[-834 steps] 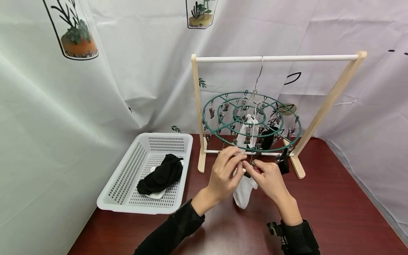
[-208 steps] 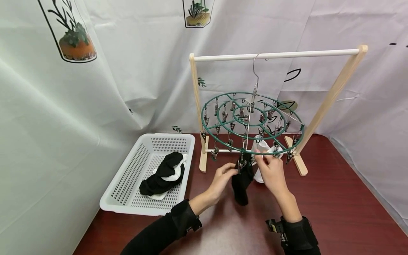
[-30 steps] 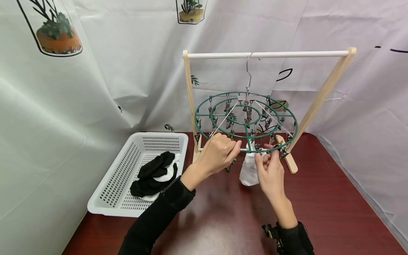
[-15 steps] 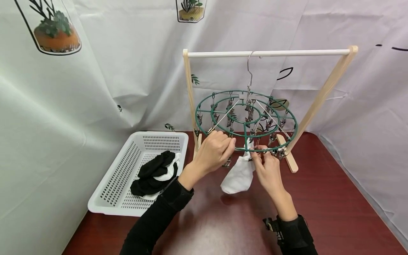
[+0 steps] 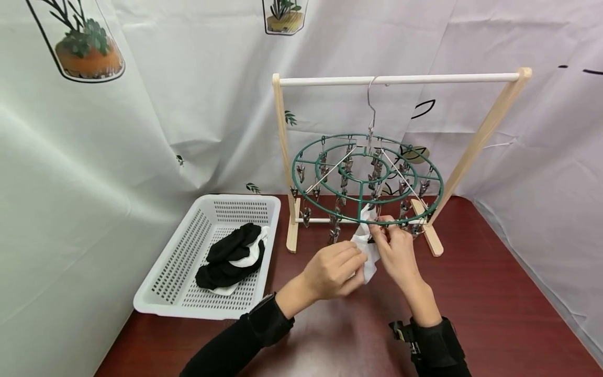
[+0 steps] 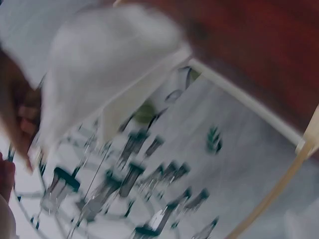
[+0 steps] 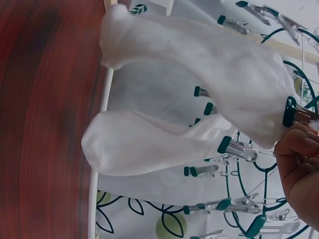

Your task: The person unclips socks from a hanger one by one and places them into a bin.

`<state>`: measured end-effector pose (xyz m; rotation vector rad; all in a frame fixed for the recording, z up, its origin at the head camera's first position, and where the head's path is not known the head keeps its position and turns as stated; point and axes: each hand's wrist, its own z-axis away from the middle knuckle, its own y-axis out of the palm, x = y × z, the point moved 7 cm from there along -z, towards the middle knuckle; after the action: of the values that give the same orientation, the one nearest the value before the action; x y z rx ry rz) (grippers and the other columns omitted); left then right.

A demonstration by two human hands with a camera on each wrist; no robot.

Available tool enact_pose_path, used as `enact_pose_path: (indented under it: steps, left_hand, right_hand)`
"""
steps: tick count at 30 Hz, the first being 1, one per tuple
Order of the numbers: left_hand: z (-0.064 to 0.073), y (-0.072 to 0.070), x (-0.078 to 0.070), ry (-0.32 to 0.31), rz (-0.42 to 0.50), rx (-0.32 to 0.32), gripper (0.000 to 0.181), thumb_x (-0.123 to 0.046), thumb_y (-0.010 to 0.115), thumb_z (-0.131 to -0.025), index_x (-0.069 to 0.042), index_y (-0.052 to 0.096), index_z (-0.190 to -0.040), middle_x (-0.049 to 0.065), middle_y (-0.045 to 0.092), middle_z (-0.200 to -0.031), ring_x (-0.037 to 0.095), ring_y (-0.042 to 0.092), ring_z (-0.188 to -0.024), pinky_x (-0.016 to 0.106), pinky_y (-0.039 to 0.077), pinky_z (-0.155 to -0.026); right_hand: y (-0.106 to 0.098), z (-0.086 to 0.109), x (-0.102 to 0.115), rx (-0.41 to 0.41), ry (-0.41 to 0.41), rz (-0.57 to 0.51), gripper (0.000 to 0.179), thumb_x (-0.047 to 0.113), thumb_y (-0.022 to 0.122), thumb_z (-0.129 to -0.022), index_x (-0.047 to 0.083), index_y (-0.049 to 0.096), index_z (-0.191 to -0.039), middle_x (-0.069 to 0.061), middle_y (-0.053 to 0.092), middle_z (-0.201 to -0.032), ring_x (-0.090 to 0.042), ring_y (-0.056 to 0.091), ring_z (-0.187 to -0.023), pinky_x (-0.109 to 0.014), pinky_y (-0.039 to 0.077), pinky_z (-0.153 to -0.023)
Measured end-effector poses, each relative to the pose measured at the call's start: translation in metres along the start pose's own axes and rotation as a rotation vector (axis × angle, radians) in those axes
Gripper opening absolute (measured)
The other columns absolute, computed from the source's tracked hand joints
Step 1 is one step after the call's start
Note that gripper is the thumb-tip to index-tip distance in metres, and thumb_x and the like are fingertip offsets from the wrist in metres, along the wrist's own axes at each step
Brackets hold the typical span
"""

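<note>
My right hand [image 5: 398, 251] is at the front rim of a green round clip hanger [image 5: 363, 203]. Its fingertips pinch a metal clip [image 7: 304, 114] with green tips, which bites the cuff of a white sock [image 7: 244, 74]. A second white sock [image 7: 149, 144] hangs from another clip beside it; both toes dangle free in the right wrist view. My left hand [image 5: 334, 269] is just left of the nearer sock, fingers loosely curled and overlapping it in the head view. In the left wrist view a blurred white sock [image 6: 104, 59] fills the upper left.
The hanger hooks over the white bar [image 5: 325, 81] of a wooden-legged rack [image 5: 490, 136]. Several bare clips [image 5: 334, 230] dangle from its rings. At the left, a white perforated basket [image 5: 162, 262] holds black socks [image 5: 231, 256] and white ones. Patterned cloth [image 5: 212, 104] stands behind.
Earlier a black sock hung at the front; the hanger has since been turned and white is there. In the last second my left hand left the rim and dropped beside the sock.
</note>
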<state>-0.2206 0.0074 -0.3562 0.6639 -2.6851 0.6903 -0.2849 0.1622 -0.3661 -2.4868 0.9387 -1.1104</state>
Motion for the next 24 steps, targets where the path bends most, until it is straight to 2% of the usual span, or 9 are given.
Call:
enact_pose_path:
  steps: [2,4,8,10,11,13,16,20,24]
  left_hand:
    - [0.007,0.011,0.004,-0.152,0.028,0.083,0.018,-0.005,0.056,-0.099,0.004,0.069,-0.107,0.013,0.072,-0.103,0.023,0.071,-0.098,0.03,0.057,-0.097]
    - [0.017,0.022,0.013,-0.395,0.144,0.175,0.023,-0.008,0.059,-0.103,0.006,0.064,-0.12,0.017,0.069,-0.116,0.027,0.07,-0.108,0.033,0.056,-0.099]
    - [0.045,0.048,0.029,-0.939,0.529,0.36,0.052,-0.024,0.064,-0.107,-0.002,0.044,-0.15,0.022,0.061,-0.143,0.031,0.061,-0.133,0.042,0.051,-0.108]
    - [0.057,0.058,0.032,-1.157,0.708,0.417,0.057,-0.027,0.067,-0.106,-0.005,0.042,-0.152,0.023,0.062,-0.144,0.032,0.062,-0.133,0.043,0.052,-0.105]
    - [0.061,0.061,0.033,-1.231,0.777,0.436,0.057,-0.026,0.068,-0.105,-0.004,0.045,-0.151,0.024,0.064,-0.141,0.032,0.064,-0.129,0.042,0.054,-0.102]
    - [0.066,0.065,0.035,-1.312,0.883,0.452,0.047,-0.021,0.07,-0.103,0.003,0.056,-0.142,0.023,0.07,-0.126,0.026,0.071,-0.111,0.036,0.058,-0.09]
    - [0.068,0.066,0.038,-1.349,0.982,0.428,0.032,-0.012,0.067,-0.104,0.011,0.067,-0.125,0.019,0.075,-0.102,0.012,0.067,-0.081,0.025,0.057,-0.071]
    - [0.071,0.06,0.043,-1.356,1.003,0.383,0.03,-0.01,0.061,-0.107,0.015,0.069,-0.122,0.011,0.072,-0.093,0.004,0.06,-0.073,0.019,0.05,-0.066]
    - [0.071,0.053,0.047,-1.376,0.977,0.36,0.031,-0.013,0.06,-0.108,0.015,0.069,-0.118,0.003,0.068,-0.088,0.004,0.058,-0.072,0.019,0.047,-0.066]
  right_hand:
    - [0.0,0.0,0.0,0.005,0.003,-0.007,0.019,0.014,0.063,-0.107,-0.002,0.072,-0.107,0.0,0.048,-0.065,-0.019,0.048,-0.063,-0.032,0.04,-0.061]
    - [0.0,0.0,0.0,0.014,0.012,-0.01,0.023,0.018,0.061,-0.109,-0.002,0.072,-0.107,-0.002,0.049,-0.065,-0.02,0.048,-0.063,-0.034,0.041,-0.062]
    - [0.001,0.001,-0.001,0.028,0.052,-0.018,0.026,0.022,0.058,-0.111,-0.001,0.069,-0.106,-0.007,0.058,-0.07,-0.025,0.054,-0.066,-0.037,0.044,-0.064]
    - [0.001,0.002,-0.002,0.033,0.066,-0.029,0.028,0.023,0.057,-0.112,-0.001,0.069,-0.108,-0.011,0.064,-0.074,-0.027,0.057,-0.07,-0.039,0.046,-0.066]
    - [0.001,0.002,-0.003,0.037,0.072,-0.036,0.028,0.023,0.056,-0.112,-0.002,0.069,-0.109,-0.012,0.066,-0.076,-0.028,0.058,-0.072,-0.039,0.046,-0.067]
    - [0.001,0.002,-0.004,0.044,0.075,-0.051,0.029,0.022,0.056,-0.112,-0.003,0.07,-0.111,-0.015,0.069,-0.08,-0.029,0.06,-0.074,-0.037,0.047,-0.068]
    - [0.0,0.002,-0.006,0.044,0.072,-0.075,0.029,0.022,0.056,-0.113,-0.003,0.07,-0.115,-0.017,0.072,-0.086,-0.026,0.061,-0.077,-0.031,0.046,-0.069]
    - [-0.003,0.002,-0.01,0.015,0.063,-0.102,0.028,0.024,0.06,-0.111,-0.001,0.072,-0.11,-0.015,0.073,-0.086,-0.012,0.061,-0.075,-0.021,0.044,-0.068]
    - [-0.007,0.002,-0.014,-0.066,0.035,-0.133,0.025,0.021,0.067,-0.106,0.002,0.067,-0.089,-0.004,0.06,-0.067,-0.002,0.048,-0.062,-0.019,0.036,-0.06]
